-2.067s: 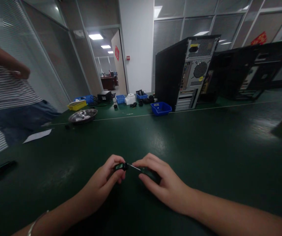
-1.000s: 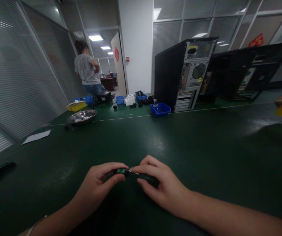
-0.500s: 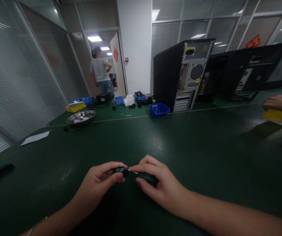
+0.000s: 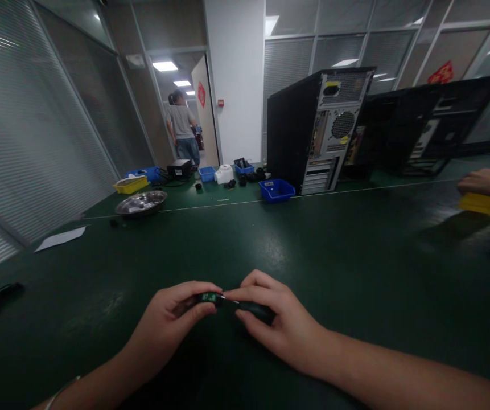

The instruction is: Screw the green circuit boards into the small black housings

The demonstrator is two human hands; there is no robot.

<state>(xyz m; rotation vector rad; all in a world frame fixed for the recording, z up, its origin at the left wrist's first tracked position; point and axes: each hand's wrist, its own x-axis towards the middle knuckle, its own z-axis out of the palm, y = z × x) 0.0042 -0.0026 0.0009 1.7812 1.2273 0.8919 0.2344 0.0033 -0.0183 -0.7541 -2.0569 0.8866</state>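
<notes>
- One screwdriver (image 4: 255, 311) and one green-faced part (image 4: 209, 298) are listed.
- Two yellow containers (image 4: 130, 188) (image 4: 481, 205) are counted.
- At least three blue containers (image 4: 206, 175) (image 4: 243, 169) (image 4: 278, 195) are counted.
- One bowl (image 4: 142, 213) is recorded toward the left edge of the table (image 4: 334, 256).

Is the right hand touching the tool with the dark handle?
Touching. The head view shows the right hand curled around the dark-handled tool, its handle held between thumb and fingers.

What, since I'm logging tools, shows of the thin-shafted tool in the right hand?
The tool has a dark, rounded handle, perhaps plastic, and a thin, shiny metal shaft. The right hand holds the handle between thumb and fingers. The tool lies nearly level over the green table, shaft pointing left at the small dark part in the left hand; whether the tip touches is too small to tell.
</notes>
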